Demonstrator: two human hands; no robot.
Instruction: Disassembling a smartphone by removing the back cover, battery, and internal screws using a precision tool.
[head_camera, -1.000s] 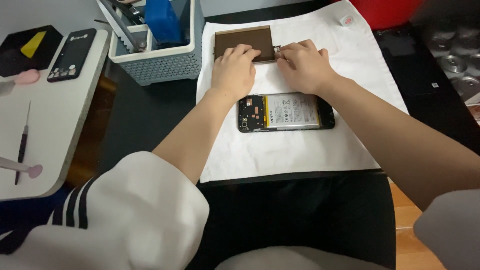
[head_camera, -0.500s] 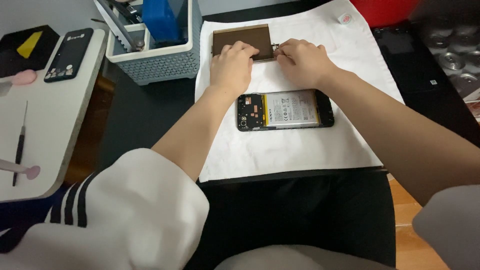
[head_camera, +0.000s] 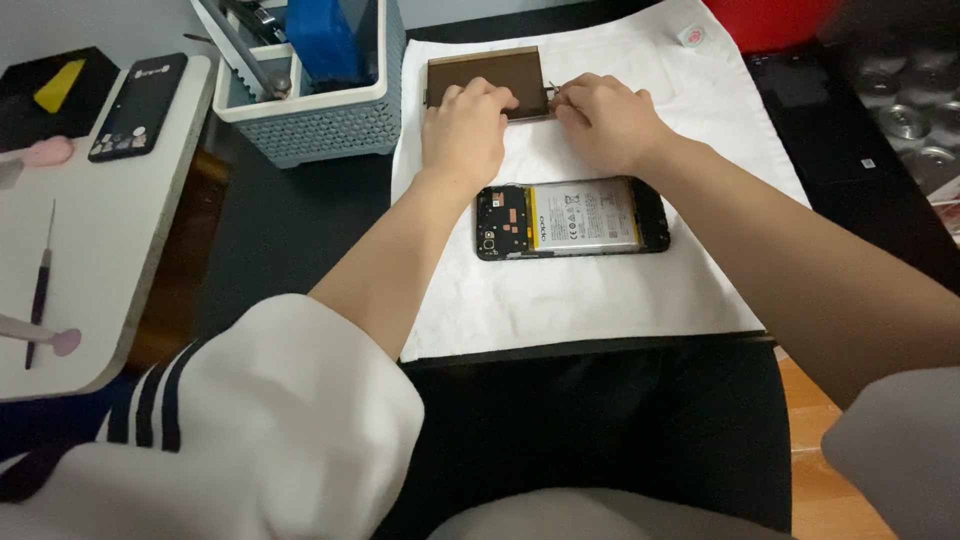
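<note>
While both hands work at the far edge of the white cloth, lots of bare cloth stays open near the body. An open phone with its back off lies just behind the wrists. A grey basket sits close on the left. The left hand presses flat on the brown panel. The right hand has its fingers pinched at the panel's right edge.

A: so where's the cam sitting?
B: just one, head-mounted, looking steeply down and forward from pretty close. white cloth fills the middle, grey basket far left. no second view.
</note>
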